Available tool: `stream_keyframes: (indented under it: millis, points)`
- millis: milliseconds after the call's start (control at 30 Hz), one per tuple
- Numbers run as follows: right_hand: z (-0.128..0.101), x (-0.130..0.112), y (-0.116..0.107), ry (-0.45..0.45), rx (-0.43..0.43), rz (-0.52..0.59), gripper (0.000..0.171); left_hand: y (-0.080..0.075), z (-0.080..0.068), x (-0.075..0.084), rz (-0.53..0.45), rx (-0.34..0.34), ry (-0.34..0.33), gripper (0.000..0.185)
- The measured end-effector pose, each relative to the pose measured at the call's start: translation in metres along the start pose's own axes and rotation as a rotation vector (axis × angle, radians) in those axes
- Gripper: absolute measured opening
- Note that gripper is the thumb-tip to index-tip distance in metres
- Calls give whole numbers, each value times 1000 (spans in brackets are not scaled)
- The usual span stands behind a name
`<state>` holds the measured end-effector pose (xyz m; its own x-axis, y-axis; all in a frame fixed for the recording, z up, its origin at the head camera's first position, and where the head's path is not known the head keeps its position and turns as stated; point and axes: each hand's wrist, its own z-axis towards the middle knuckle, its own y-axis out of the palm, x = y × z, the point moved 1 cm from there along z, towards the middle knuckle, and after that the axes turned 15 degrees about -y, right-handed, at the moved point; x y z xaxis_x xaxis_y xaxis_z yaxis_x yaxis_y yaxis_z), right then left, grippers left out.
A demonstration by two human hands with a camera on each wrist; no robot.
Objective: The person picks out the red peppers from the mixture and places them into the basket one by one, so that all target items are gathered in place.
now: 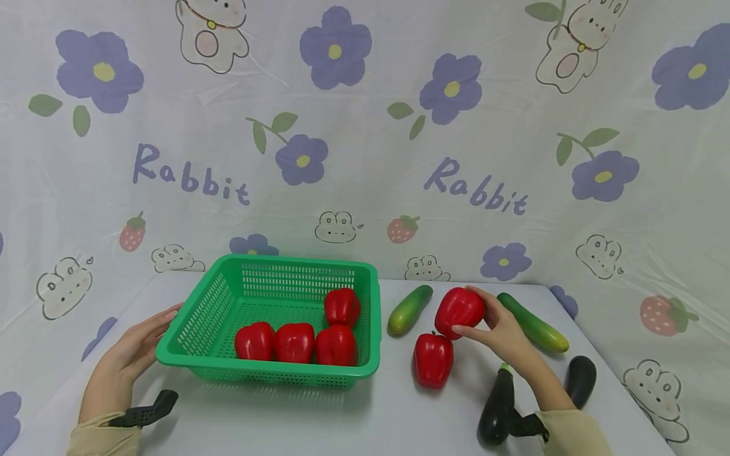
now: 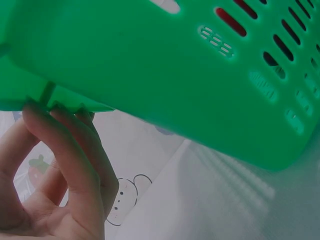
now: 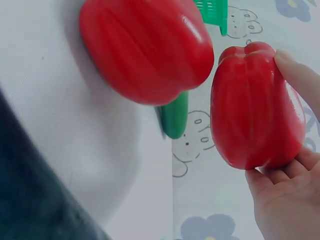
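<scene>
My right hand (image 1: pixel 486 322) grips a red pepper (image 1: pixel 454 308) just above the table, right of the green basket (image 1: pixel 199 316). In the right wrist view the fingers (image 3: pixel 282 195) curl round this pepper (image 3: pixel 255 115). A second red pepper (image 1: pixel 432 359) lies on the table just below it, large in the right wrist view (image 3: pixel 145 50). My left hand (image 1: pixel 149 335) rests at the basket's left rim, with fairly straight fingers (image 2: pixel 65 145) touching the rim's underside (image 2: pixel 75 102). Several red peppers (image 1: pixel 296 342) lie inside the basket.
Two green cucumbers (image 1: pixel 409 309) (image 1: pixel 533 323) lie behind and beside the held pepper. Two dark eggplants (image 1: pixel 498 405) (image 1: pixel 580 380) lie near my right forearm. A flower-print cloth covers the table (image 1: pixel 342 418) and the wall behind.
</scene>
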<state>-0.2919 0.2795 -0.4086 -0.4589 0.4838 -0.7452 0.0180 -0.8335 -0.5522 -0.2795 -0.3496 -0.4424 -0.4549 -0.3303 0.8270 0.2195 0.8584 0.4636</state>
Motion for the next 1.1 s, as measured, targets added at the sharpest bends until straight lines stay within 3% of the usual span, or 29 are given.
stream_keyframes:
  millis: [967,1100]
  points:
    - [50,-37,38,-133,-40,118,83,5,0,0,21,14,7,32]
    - [52,-61,40,-137,-52,141,80,3,-1,0,17,21,6,32]
